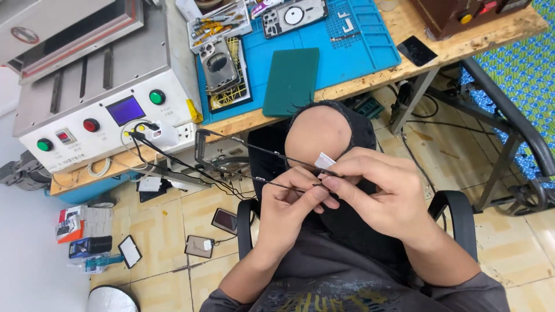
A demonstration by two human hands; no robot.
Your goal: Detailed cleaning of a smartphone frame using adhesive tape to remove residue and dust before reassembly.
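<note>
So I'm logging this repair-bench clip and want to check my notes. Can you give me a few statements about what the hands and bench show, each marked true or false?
1. Both hands are raised together in front of the camera, fingers pinching a thin dark frame-like part. True.
2. The left hand rests flat on the blue mat. False: it is up at the thin part, beside the right hand.
3. A small white tab shows at the right hand's fingertips. True.
4. The dark green pad lies on the floor. False: it lies on the bench, on the blue mat.
5. The grey machine has green and red round buttons. True.
</note>
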